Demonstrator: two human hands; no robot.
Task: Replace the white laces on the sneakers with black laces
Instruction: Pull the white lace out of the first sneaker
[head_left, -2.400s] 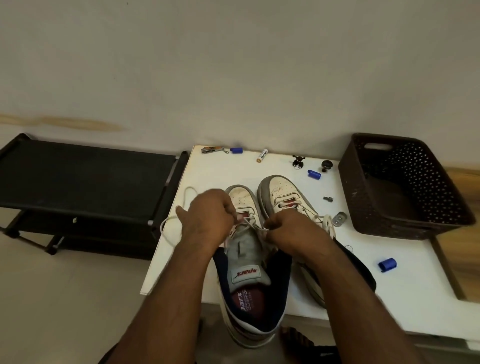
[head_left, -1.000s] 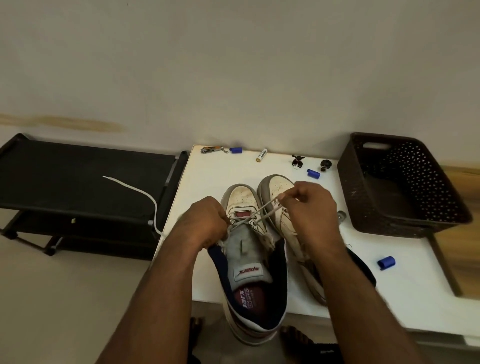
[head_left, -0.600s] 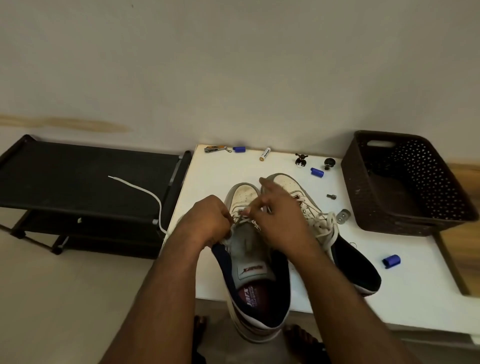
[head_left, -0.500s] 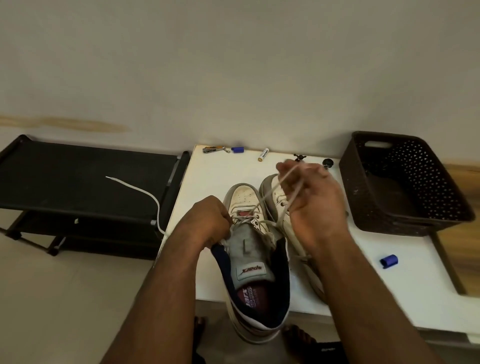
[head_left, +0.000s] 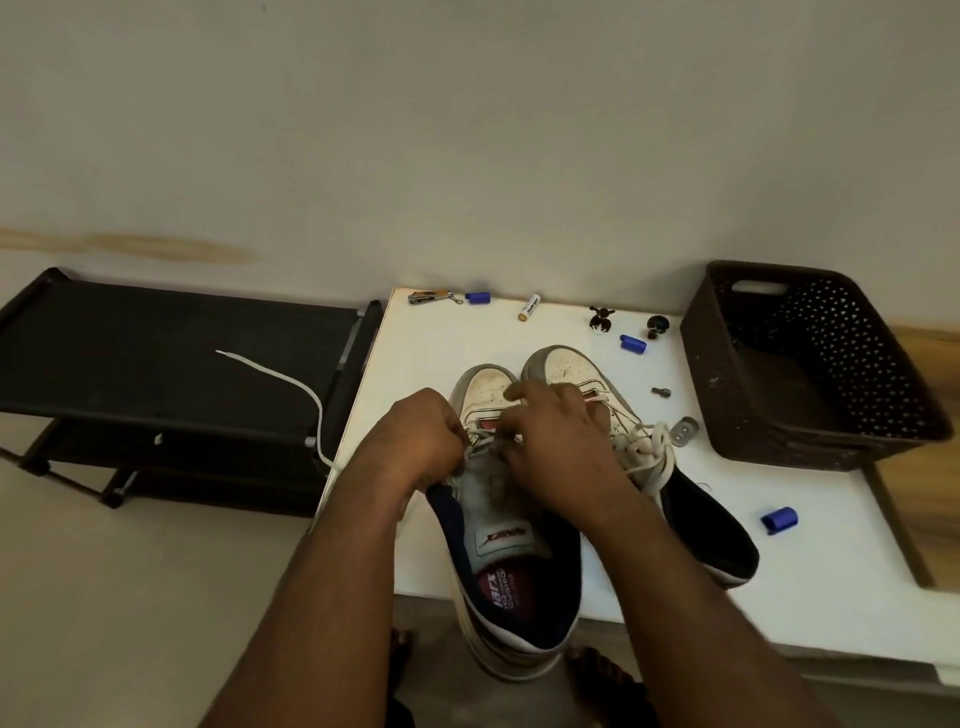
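Left sneaker (head_left: 511, 525): table (head_left: 810, 561) near edge, six o'clock, partly unlaced.
Right sneaker (head_left: 623, 447): beside it at three o'clock, fully laced.
White lace (head_left: 291, 382): limp, light; trails toward nine o'clock; best pinched near an eyelet.
Left hand (head_left: 418, 447): fingers curled, gripping the sneaker's upper.
Right hand (head_left: 556, 447): fingertips at the eyelets; whether pinching lace, cannot tell.
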